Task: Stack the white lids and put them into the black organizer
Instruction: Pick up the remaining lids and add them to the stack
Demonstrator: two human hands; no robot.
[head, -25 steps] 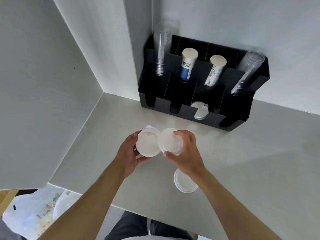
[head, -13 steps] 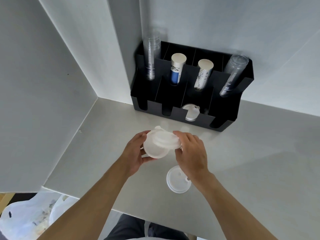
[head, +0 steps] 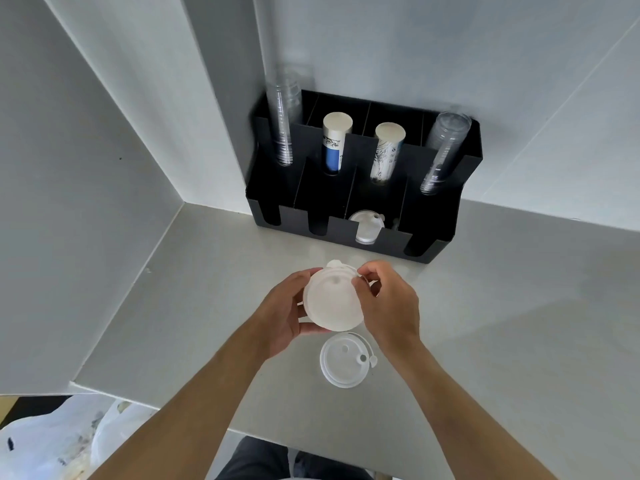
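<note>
Above the counter I hold a small stack of white lids (head: pixel 330 301) between both hands. My left hand (head: pixel 282 315) cups the stack from the left and below. My right hand (head: pixel 388 303) pinches its upper right rim. Another white lid (head: pixel 344 364) lies flat on the grey counter just below my hands. The black organizer (head: pixel 301 223) stands against the back wall, with one white lid (head: pixel 366 226) upright in its third front slot.
The organizer's rear slots hold two stacks of clear cups (head: pixel 284 126) and two stacks of paper cups (head: pixel 335 143). White walls close the counter on the left and at the back. The counter's front edge (head: pixel 207 419) is near my body, with plastic bags (head: pixel 52 441) below it.
The lid from my right hand has come onto the lid in my left hand, so the two now sit as one stack. The view has shifted slightly.
</note>
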